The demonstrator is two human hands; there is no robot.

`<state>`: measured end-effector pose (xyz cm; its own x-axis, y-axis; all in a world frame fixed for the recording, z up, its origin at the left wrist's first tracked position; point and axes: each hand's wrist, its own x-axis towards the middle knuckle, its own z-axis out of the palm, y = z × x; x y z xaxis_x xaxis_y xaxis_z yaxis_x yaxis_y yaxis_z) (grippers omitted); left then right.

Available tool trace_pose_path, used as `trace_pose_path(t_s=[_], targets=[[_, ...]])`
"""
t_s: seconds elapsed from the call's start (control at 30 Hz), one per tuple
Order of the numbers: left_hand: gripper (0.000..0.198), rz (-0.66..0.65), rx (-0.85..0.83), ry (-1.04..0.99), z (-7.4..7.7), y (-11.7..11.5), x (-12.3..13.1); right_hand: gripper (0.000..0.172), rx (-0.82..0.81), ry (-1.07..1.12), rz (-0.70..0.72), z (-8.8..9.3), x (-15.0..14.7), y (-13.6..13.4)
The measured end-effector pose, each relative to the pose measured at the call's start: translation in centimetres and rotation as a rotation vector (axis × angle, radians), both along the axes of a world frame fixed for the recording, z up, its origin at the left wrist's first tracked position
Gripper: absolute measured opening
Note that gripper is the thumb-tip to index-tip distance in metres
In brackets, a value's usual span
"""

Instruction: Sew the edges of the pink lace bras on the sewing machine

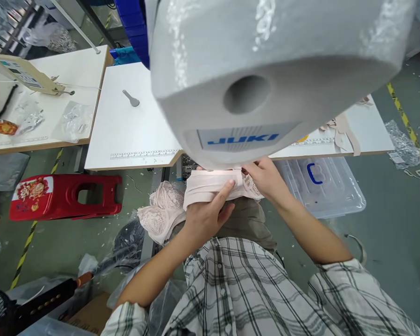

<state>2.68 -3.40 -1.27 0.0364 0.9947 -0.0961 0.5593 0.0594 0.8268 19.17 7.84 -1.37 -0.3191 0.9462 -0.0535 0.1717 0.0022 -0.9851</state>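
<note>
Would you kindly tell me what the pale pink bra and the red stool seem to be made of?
Bra: probably soft synthetic fabric, mostly matte, with openwork lace on the cups. Red stool: likely glossy moulded plastic, judging by its sheen and rounded cut-out.

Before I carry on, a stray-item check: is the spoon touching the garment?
No, the spoon lies on the white table, well apart from the garment at the table's near edge.

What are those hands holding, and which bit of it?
A pale lace garment. The right hand holds its lacy part; the left hand lies on its smooth band, grip unclear.
</note>
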Motion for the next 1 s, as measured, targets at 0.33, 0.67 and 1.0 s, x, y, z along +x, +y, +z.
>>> trace_pose_path(t_s=[0.33, 0.67, 1.0], targets=[[0.050, -0.081, 0.274, 0.366, 0.7, 0.4, -0.5, 0.027, 0.417, -0.162, 0.061, 0.4, -1.2, 3.4], [0.059, -0.133, 0.418, 0.510, 0.7, 0.7, -0.7, 0.020, 0.422, -0.108, 0.101, 0.2, -1.2, 3.8], [0.050, -0.147, 0.422, 0.511, 1.0, 0.9, -0.7, 0.023, 0.470, -0.135, 0.096, 0.5, -1.1, 3.9]])
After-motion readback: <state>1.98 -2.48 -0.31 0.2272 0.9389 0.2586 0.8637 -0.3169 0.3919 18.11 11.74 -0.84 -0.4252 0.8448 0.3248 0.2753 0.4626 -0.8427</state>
